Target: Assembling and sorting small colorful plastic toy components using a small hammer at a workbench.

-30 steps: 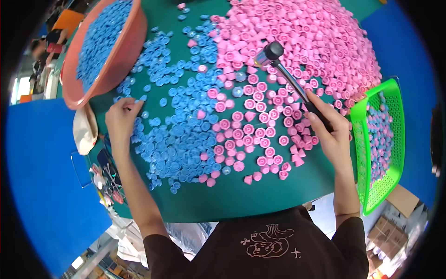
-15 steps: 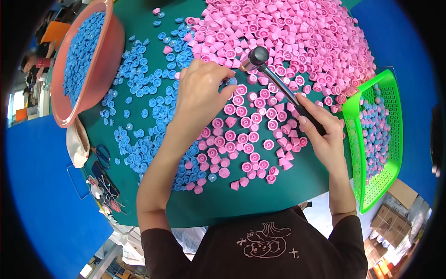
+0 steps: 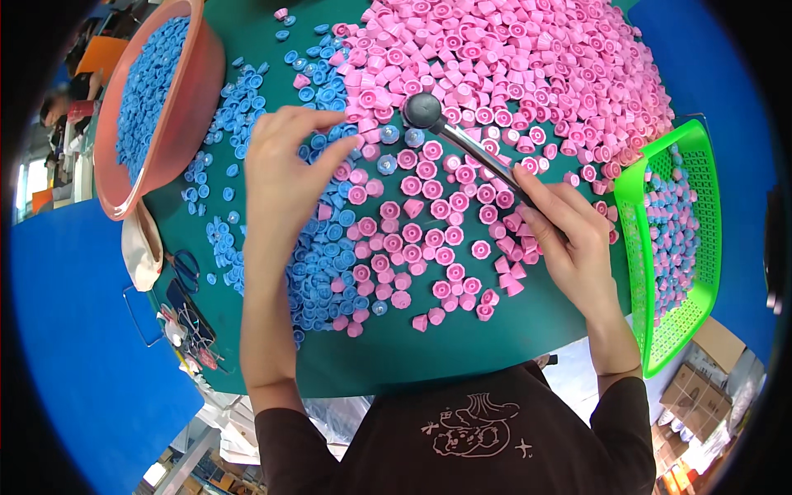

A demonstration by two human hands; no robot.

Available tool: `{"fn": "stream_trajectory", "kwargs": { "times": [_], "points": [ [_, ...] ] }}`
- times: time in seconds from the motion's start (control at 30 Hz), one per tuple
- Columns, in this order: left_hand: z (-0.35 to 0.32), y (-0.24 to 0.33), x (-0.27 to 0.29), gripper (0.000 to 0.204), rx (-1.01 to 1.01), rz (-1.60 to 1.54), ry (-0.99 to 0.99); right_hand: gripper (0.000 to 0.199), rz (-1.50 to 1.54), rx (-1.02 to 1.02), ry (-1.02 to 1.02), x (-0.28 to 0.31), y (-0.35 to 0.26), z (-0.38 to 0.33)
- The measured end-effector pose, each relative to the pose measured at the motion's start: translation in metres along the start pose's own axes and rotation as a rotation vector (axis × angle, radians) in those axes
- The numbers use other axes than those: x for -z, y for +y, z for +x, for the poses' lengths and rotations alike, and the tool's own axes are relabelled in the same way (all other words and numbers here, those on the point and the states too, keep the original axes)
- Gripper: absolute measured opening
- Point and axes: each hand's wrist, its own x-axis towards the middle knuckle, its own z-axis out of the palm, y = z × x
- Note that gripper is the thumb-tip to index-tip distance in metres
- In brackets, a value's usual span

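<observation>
In my right hand is a small hammer with a metal shaft and a round black head, fingers closed round its dark handle. Its head is over the near edge of the pink pile, beside a few blue-topped pieces. My left hand hovers over small blue domed caps, thumb and forefinger apart, with nothing visible between them. Its fingertips are close to some small pink ridged cups. More pink cups stand in loose rows between my two hands, mostly with their hollow ends up.
A big heap of pink cups covers the far side of the green table. A tilted pink basin of blue caps stands far left, with scissors nearer. On the right, a green basket contains mixed pink-and-blue pieces.
My left hand has moved left from beside the hammer head, and its thumb and forefinger have parted. The hammer head has shifted slightly left. Blue-topped pieces now show where the left hand was.
</observation>
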Motion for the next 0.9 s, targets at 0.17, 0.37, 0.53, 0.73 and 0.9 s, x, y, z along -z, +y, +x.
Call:
{"fn": "stream_trajectory", "kwargs": {
  "times": [0.17,0.37,0.53,0.73,0.9],
  "points": [
    [-0.027,-0.026,0.043,0.021,0.235,0.012,0.096,0.046,-0.128,-0.057,-0.102,-0.004,-0.001,0.006],
    [-0.074,-0.111,0.089,0.020,0.394,0.077,0.269,0.041,0.020,0.030,0.035,-0.005,-0.008,0.001],
    [-0.089,-0.122,0.080,0.027,0.501,0.157,-0.007,0.041,0.200,-0.149,-0.006,-0.003,0.006,-0.002],
    [-0.100,-0.119,0.082,0.027,0.600,0.089,0.027,0.040,0.116,-0.174,-0.023,-0.002,0.005,-0.013],
    [-0.118,-0.122,0.079,0.029,0.401,0.160,-0.077,0.042,0.088,-0.149,0.013,0.000,0.006,-0.010]
  ]
}}
